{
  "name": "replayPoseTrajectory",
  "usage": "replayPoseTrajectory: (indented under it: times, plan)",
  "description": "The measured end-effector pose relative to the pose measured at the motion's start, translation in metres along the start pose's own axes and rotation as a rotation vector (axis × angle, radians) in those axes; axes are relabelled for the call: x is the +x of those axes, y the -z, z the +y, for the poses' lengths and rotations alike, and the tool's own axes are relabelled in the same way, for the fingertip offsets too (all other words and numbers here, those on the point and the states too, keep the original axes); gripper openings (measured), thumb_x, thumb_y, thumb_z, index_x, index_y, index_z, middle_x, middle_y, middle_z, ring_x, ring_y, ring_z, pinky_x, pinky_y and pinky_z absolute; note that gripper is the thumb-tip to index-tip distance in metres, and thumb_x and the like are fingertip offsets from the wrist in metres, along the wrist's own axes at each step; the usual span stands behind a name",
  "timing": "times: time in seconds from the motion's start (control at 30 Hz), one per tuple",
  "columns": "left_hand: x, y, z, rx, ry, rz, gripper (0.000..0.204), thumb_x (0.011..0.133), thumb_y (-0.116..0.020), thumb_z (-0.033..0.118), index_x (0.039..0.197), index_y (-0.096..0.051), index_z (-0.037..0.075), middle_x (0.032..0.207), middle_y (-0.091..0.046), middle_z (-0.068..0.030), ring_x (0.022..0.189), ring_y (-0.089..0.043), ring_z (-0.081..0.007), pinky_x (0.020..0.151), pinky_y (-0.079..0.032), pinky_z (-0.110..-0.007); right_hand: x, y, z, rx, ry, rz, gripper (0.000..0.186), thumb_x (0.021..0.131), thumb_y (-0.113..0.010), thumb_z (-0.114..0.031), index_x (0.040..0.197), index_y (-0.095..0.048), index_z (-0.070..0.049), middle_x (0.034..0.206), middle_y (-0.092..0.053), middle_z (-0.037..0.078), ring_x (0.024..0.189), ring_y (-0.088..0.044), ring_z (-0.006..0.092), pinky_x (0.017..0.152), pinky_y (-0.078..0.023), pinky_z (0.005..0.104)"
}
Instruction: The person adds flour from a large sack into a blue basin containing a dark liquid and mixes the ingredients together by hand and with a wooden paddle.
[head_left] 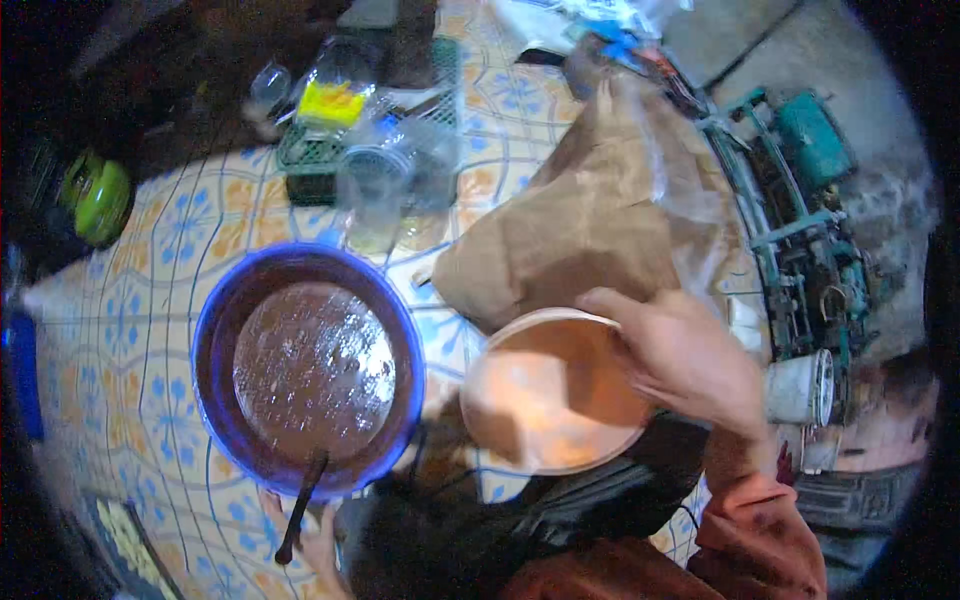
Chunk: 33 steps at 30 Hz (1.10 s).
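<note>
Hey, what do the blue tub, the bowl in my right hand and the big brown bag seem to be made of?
Blue tub: probably plastic, smooth, with a thick, evenly coloured rim. Bowl: likely thin, smooth plastic, judging by its slim pale rim and glowing interior; blur leaves this open. Brown bag: matte and creased, perhaps paper or woven plastic; I can't tell which.

Right hand (690, 355) curled — left hand (318, 548) lower, part-hidden

Left of the blue basin (203, 345), bare patterned tiles (120, 370) leave room to pass. Only a narrow gap parts basin and bowl (590, 375); the brown sack (590, 215) blocks beyond the bowl, and a dark stick (300, 510) crosses the basin's near rim.
</note>
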<state>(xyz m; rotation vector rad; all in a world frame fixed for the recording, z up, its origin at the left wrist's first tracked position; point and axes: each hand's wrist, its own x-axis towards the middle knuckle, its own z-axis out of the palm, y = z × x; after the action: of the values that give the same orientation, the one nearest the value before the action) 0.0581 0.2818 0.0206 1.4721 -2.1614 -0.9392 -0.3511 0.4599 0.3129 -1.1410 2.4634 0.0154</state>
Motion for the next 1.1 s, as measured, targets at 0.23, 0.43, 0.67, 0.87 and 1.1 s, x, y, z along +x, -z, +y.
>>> replayPoseTrajectory:
  times: [0.23,0.43,0.67,0.87,1.1]
  plan:
    - [0.000,0.043,0.065,0.385,0.136,-0.488,0.047,0.080,-0.061,0.029,0.117,-0.050,0.001,0.098,-0.053,-0.0149,0.083,-0.051,-0.0238,0.072,-0.041,-0.034,-0.085,0.080,0.130,0.177,-0.139,0.913,0.044,0.071,-0.044,-0.002,0.113,-0.052,-0.001,0.100,-0.060,0.021,0.096,-0.059,0.0247,0.086,-0.043,0.0317]
    - [0.048,0.081,0.189,0.685,0.031,-0.878,0.038,0.088,-0.051,0.030,0.114,-0.054,0.003,0.076,-0.060,-0.0096,0.060,-0.056,-0.0177,0.055,-0.045,-0.031,0.027,0.072,0.181,-0.487,0.017,0.521,0.033,0.077,-0.048,-0.007,0.110,-0.052,-0.006,0.075,-0.062,0.017,0.071,-0.062,0.0314,0.061,-0.049,0.0424]
    - [0.125,-0.119,0.335,0.695,-0.536,-1.443,0.065,0.079,-0.052,0.057,0.115,-0.054,0.003,0.101,-0.061,-0.0211,0.096,-0.058,-0.0329,0.085,-0.044,-0.040,0.186,-0.082,0.213,-0.659,0.218,0.079,0.013,0.073,-0.055,-0.014,0.073,-0.067,-0.009,0.068,-0.064,0.008,0.066,-0.062,0.0249,0.051,-0.051,0.0348]
    - [0.108,-0.269,0.319,0.463,-0.353,-1.553,0.060,0.070,-0.064,0.053,0.092,-0.062,-0.004,0.085,-0.064,-0.0145,0.068,-0.060,-0.0263,0.060,-0.049,-0.038,0.176,-0.133,0.249,-0.733,0.631,0.371,0.013,0.078,-0.051,-0.020,0.070,-0.055,-0.010,0.090,-0.060,0.017,0.058,-0.058,0.0240,0.045,-0.047,0.0401]
    - [0.024,-0.360,0.264,-0.823,0.418,-1.522,0.048,0.074,-0.065,0.037,0.107,-0.053,0.005,0.099,-0.062,-0.0094,0.089,-0.057,-0.0236,0.075,-0.045,-0.040,0.154,-0.153,0.223,-0.560,0.455,0.229,0.017,0.077,-0.047,-0.015,0.091,-0.053,-0.006,0.080,-0.053,0.016,0.085,-0.056,0.0302,0.080,-0.045,0.0380]
